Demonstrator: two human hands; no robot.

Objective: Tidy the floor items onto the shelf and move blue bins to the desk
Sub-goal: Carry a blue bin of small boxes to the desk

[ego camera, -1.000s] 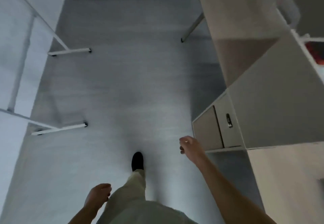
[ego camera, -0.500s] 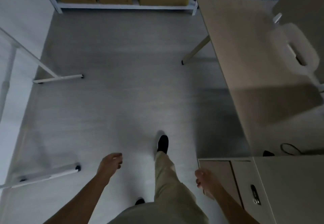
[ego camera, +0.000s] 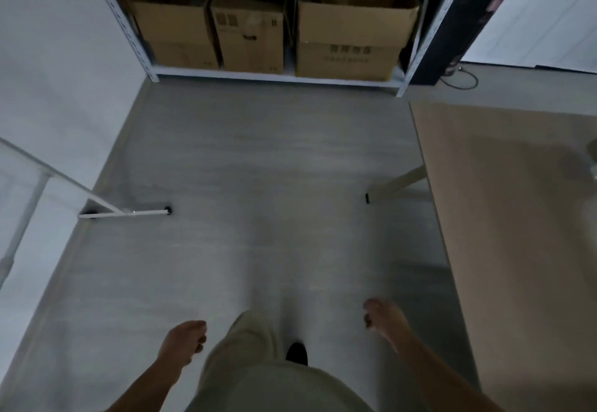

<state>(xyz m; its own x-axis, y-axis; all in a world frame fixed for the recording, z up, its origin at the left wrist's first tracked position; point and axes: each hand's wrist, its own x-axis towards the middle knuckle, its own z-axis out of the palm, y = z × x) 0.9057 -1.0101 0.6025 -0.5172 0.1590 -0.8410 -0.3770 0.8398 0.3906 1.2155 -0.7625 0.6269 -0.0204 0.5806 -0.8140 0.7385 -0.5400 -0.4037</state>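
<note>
Both hands hang low over the grey floor point(ego camera: 258, 169), one on each side of a pale trouser leg point(ego camera: 245, 344) and a black shoe point(ego camera: 296, 353). The left hand point(ego camera: 184, 344) has its fingers loosely curled and holds nothing. The right hand point(ego camera: 384, 318) is the same, lightly curled and free.

Well ahead of both hands stands the shelf point(ego camera: 274, 76), its bottom tier filled by three cardboard boxes side by side. The left box point(ego camera: 174, 24) and the right box point(ego camera: 352, 40) have their flaps up; the middle box point(ego camera: 250, 34) looks shut. What lies inside any of them is too dark to tell.

The table point(ego camera: 517, 218) runs just beside the right hand, on its outer side. Out past the left hand, a white rack foot point(ego camera: 129, 213) rests on the floor.
</note>
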